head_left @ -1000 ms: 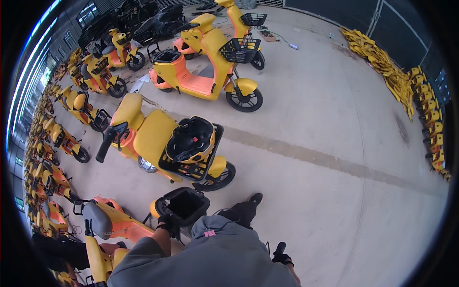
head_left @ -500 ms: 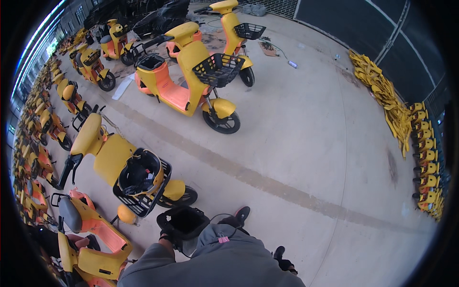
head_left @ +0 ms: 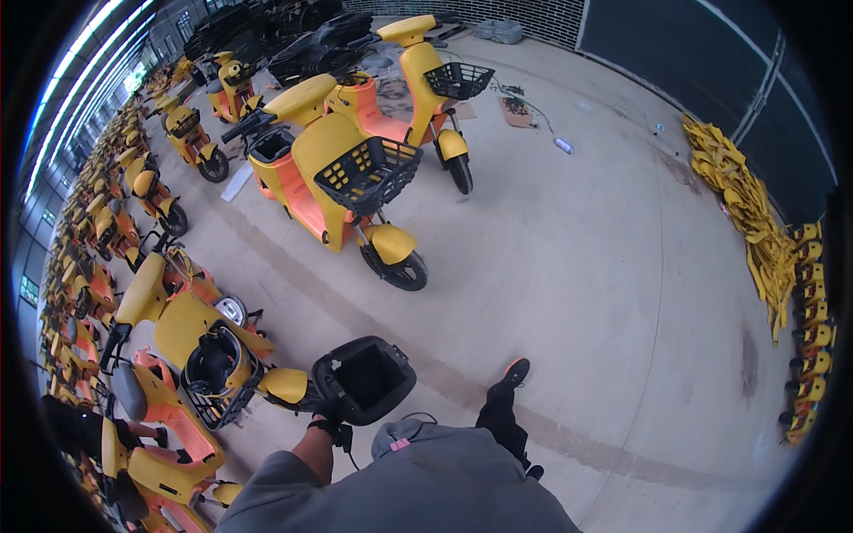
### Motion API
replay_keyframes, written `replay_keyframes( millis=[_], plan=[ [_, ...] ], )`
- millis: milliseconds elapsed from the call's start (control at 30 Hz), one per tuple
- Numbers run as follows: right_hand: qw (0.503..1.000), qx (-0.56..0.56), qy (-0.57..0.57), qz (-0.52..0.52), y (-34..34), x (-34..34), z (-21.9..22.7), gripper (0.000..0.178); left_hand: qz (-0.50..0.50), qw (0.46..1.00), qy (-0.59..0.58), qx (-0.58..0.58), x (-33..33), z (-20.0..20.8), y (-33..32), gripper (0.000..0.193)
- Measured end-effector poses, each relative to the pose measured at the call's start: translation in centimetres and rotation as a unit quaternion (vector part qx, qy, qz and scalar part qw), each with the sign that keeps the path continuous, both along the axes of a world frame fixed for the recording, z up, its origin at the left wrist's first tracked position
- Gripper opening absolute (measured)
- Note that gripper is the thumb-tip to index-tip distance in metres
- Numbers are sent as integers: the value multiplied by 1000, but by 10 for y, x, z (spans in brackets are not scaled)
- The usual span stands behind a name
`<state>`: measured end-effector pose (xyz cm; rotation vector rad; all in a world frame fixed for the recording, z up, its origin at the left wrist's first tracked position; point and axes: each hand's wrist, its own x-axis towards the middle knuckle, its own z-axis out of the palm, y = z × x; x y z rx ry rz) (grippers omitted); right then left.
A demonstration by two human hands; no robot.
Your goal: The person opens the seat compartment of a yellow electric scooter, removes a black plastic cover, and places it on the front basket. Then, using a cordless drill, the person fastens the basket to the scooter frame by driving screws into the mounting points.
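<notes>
My left hand, dark-gloved with a black band at the wrist, is closed on the edge of a black open-topped plastic bin. Its opening is tilted up toward me, and the inside looks dark. Left of the bin stands a yellow and orange electric scooter. A yellow helmet with a black lining sits in its black front basket. The scooter's yellow front fender is close beside the bin. At my right side only a small dark shape shows, perhaps my right hand; its fingers cannot be made out.
Two scooters with black baskets stand ahead. Long rows of scooters fill the left, where a person's dark-clothed leg shows. Yellow strips and yellow parts lie along the right. A bottle lies on the floor.
The bin in my left hand has risen and moved forward, farther from my body. One foot has stepped ahead. The near scooter and its helmet now appear lower and farther left.
</notes>
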<state>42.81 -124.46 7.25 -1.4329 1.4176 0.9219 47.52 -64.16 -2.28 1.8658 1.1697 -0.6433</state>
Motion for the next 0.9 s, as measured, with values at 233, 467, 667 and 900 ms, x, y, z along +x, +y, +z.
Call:
replay_keyframes(
  millis=[233, 467, 667, 900],
  plan=[
    [996, 20, -12, 84, -145, 179, 3, 23, -369, 898, 57, 233, 129, 34, -105, 34],
    [994, 96, -55, 13, -244, 351, -25, 34, -230, 959, -65, 149, 221, 25, -178, 21],
    [987, 106, -122, -3, -271, 481, -69, 28, -446, 865, -15, 229, 353, 14, -231, 21],
    [972, 57, -53, 223, -262, 619, -33, 26, -75, 992, -94, 30, 576, -29, -281, 22]
  ],
)
